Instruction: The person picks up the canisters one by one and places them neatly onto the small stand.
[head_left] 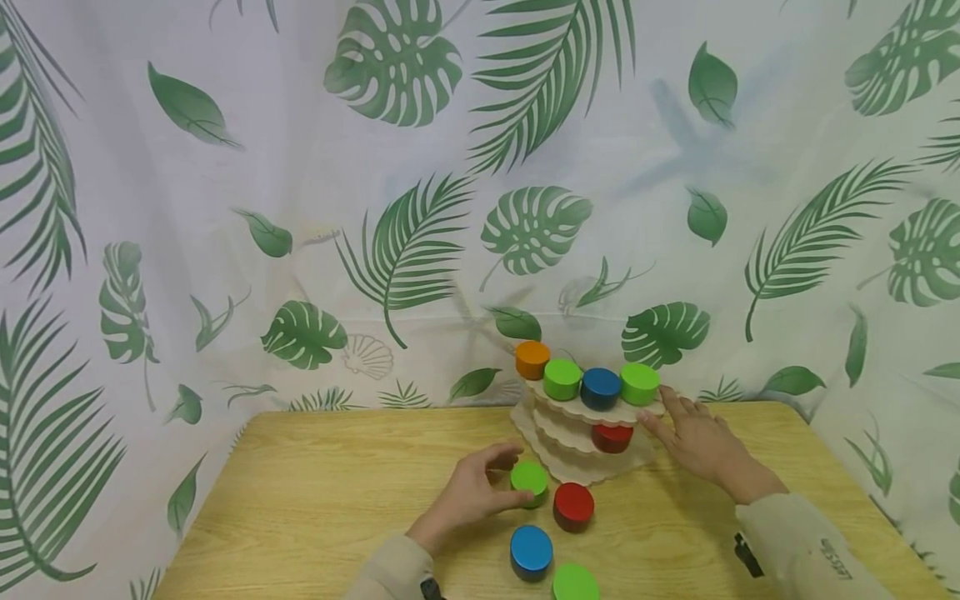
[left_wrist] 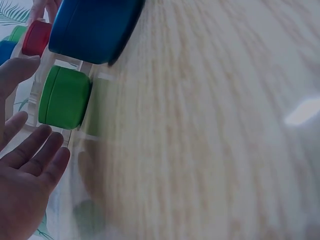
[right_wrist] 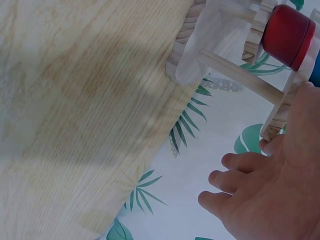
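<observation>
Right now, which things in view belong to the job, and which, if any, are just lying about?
Probably the job's:
tiered pale wooden stand, its top tier held by the right hand
short green cylinder nearest the left hand
loose red cylinder, blue cylinder, second green cylinder
five coloured cylinders on the stand

Just surroundings, nothing loose:
wood-grain table
white leaf-print cloth backdrop

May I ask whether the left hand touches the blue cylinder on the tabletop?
Apart: the head view shows bare tabletop between the left hand and blue cylinder.
</observation>
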